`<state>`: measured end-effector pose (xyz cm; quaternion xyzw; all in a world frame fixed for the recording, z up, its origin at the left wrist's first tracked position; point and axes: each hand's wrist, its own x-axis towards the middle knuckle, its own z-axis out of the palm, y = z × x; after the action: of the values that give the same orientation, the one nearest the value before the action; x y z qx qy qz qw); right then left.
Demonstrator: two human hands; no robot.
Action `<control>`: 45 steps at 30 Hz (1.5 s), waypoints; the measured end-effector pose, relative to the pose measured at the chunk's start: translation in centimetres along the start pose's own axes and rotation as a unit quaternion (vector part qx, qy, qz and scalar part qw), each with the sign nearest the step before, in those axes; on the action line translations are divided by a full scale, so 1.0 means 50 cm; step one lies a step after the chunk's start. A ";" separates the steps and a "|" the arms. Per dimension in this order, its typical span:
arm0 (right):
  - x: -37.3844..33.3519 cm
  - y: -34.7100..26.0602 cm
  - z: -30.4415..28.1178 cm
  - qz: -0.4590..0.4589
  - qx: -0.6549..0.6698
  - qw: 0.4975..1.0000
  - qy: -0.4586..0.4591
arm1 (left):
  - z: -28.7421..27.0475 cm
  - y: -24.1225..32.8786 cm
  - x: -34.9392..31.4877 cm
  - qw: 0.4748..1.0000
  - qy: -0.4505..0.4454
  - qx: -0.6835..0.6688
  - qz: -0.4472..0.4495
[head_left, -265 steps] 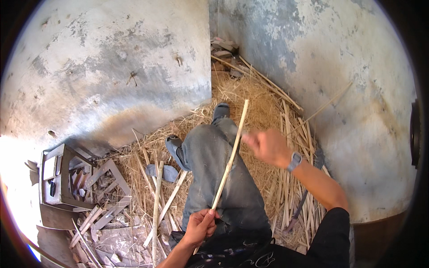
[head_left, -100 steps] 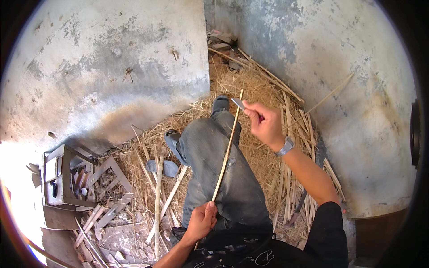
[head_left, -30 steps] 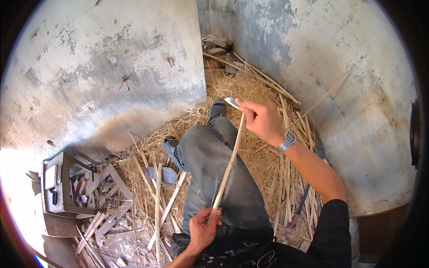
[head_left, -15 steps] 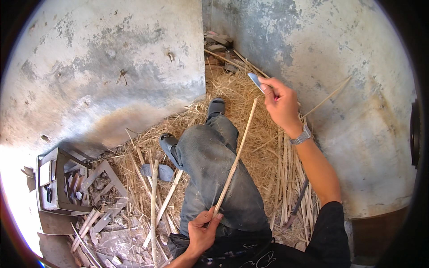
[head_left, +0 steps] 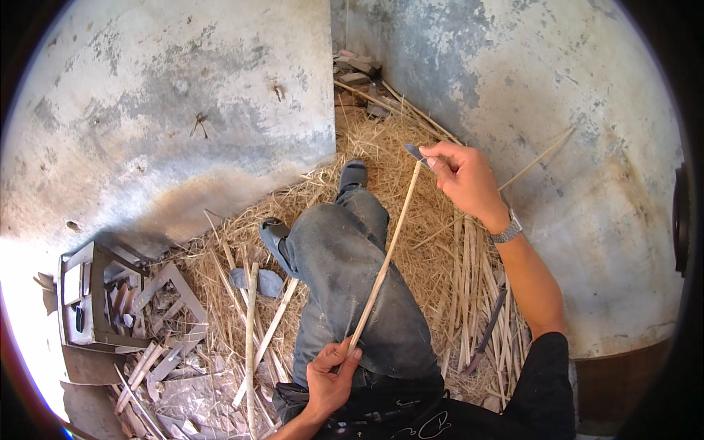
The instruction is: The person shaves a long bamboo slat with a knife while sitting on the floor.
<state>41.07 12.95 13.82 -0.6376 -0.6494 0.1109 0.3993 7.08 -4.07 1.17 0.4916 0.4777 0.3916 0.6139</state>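
Head view: weathered grey-white plaster walls [head_left: 183, 88] flank a floor heap of tan straw [head_left: 425, 220]. Across the person's dusty grey trousers [head_left: 334, 249] slants a long, thin, pale wooden strip [head_left: 383, 268], its lower part gripped in the left hand [head_left: 329, 381]. The right hand [head_left: 469, 182] pinches a small grey metal blade [head_left: 413, 151] at the strip's upper tip.

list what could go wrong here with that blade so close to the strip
The right hand pinches a small blade at or very near the upper end of the pale strip, so a slip might nick its own fingers. The strip slants over the trousers, so a stroke down it might cut the cloth or reach the left hand gripping it lower down. Loose straw-like shavings around the shoes might make footing slippery.
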 end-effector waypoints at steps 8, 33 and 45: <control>-0.010 -0.022 -0.003 -0.041 -0.053 0.998 0.012 | -0.001 0.007 -0.003 0.999 0.001 0.038 -0.013; -0.014 -0.023 -0.019 -0.003 -0.062 0.998 -0.008 | 0.001 0.003 -0.006 0.999 0.013 0.039 -0.005; -0.027 -0.044 -0.011 -0.040 -0.051 0.998 -0.029 | -0.001 0.000 -0.005 0.997 0.006 0.078 0.026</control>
<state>39.62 11.15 15.11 -0.6275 -0.6900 0.0800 0.3518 6.98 -4.31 1.23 0.5476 0.4974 0.3720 0.5606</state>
